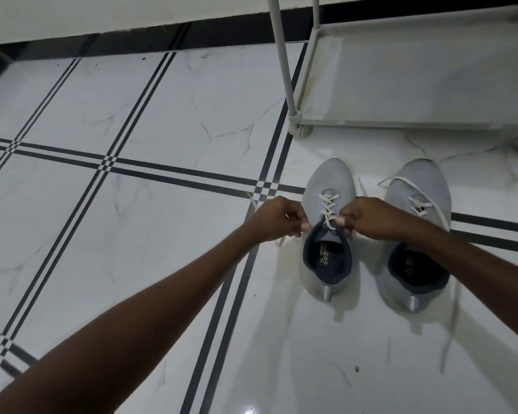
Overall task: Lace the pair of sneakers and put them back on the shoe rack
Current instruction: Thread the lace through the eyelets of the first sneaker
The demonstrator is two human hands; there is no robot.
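Two grey sneakers stand side by side on the white tiled floor [132, 115], toes pointing toward the shoe rack [416, 85], whose bottom shelf sits just beyond them. The left sneaker [326, 264] has its white lace [328, 209] crossed through several eyelets. Both hands are at its throat: the left hand [277, 219] is closed, pinching what seems to be one lace end, though blur hides the strand, and the right hand [367, 218] is closed on the other end beside the tongue. The right sneaker [416, 234] has one loose lace [401, 180] looping over its toe.
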